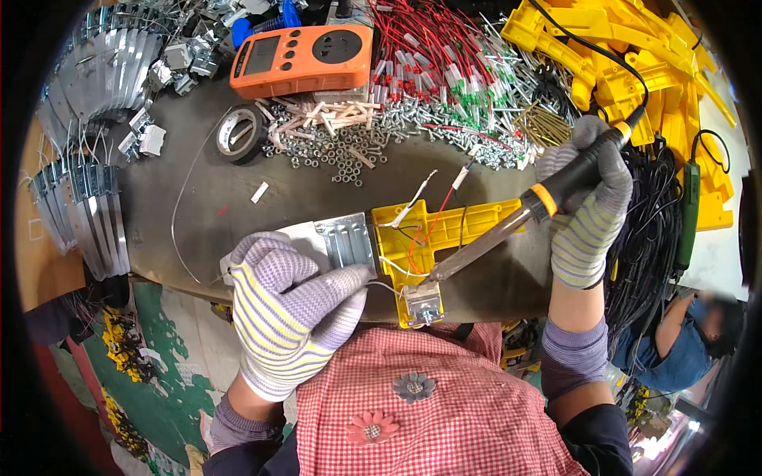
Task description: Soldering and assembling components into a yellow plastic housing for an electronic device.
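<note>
My gloved right hand is closed around the black handle of a soldering iron. Its tip meets a small metal-cased part at the near end of a yellow plastic housing. In a striped glove, my left hand pinches a thin wire, whose end reaches from the fingertips toward the iron's tip. White and red leads lie over the housing. A ribbed metal plate sits against the housing's left side, beside my left fingers.
An orange meter, a roll of black tape, and piles of nuts, screws and red wires stand along the back. Metal strips lie left. Yellow housings, black cables and a green-handled tool are right. Another person sits at lower right.
</note>
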Motion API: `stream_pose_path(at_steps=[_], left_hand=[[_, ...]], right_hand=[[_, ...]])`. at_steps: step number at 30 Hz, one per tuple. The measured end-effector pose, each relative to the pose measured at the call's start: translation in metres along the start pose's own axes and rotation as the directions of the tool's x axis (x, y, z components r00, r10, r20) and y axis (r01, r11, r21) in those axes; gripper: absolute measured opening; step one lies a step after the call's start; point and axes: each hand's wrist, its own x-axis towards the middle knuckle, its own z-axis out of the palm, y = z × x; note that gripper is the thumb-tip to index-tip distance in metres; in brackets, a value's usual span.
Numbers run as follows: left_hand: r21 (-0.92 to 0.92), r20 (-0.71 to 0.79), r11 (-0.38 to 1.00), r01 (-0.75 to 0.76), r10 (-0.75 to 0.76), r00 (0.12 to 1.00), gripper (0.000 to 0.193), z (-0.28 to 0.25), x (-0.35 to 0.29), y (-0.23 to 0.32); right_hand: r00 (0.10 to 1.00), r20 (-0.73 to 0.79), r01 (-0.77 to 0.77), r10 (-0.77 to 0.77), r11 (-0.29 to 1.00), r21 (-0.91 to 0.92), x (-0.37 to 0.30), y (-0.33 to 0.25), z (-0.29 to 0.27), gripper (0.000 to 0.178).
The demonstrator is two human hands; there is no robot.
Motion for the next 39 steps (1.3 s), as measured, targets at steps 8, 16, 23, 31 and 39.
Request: stream_pose_path(at_steps=[8, 16, 23, 31, 39], left_hand=[[0.047, -0.045, 0.998, -0.042, 0.044, 0.998, 0.023, 0.011, 0.003, 0.001], [0.107, -0.036, 0.989, -0.106, 0.11, 0.993, 0.026, 0.011, 0.002, 0.001], [0.143, -0.015, 0.981, -0.128, 0.132, 0.991, 0.028, 0.012, 0.002, 0.002], [-0.031, -0.278, 0.988, 0.154, -0.156, 0.948, 0.034, 0.016, 0.018, -0.021], [-0.114, -0.058, 0.993, 0.011, -0.017, 0.998, 0.039, 0.036, 0.043, -0.003]], right_hand=[[0.996, 0.085, -0.031, 0.031, 1.0, -0.007, 0.001, 0.01, 0.004, 0.042], [1.0, 0.012, 0.003, -0.003, 1.0, -0.006, -0.002, 0.011, 0.01, 0.039], [0.999, -0.002, 0.043, -0.043, 0.999, -0.022, -0.004, 0.011, 0.008, 0.039], [0.997, 0.062, 0.039, -0.038, 0.999, -0.021, -0.006, 0.014, 0.003, 0.045], [0.998, -0.029, 0.047, -0.047, 0.999, -0.009, -0.009, 0.012, 0.017, 0.037]])
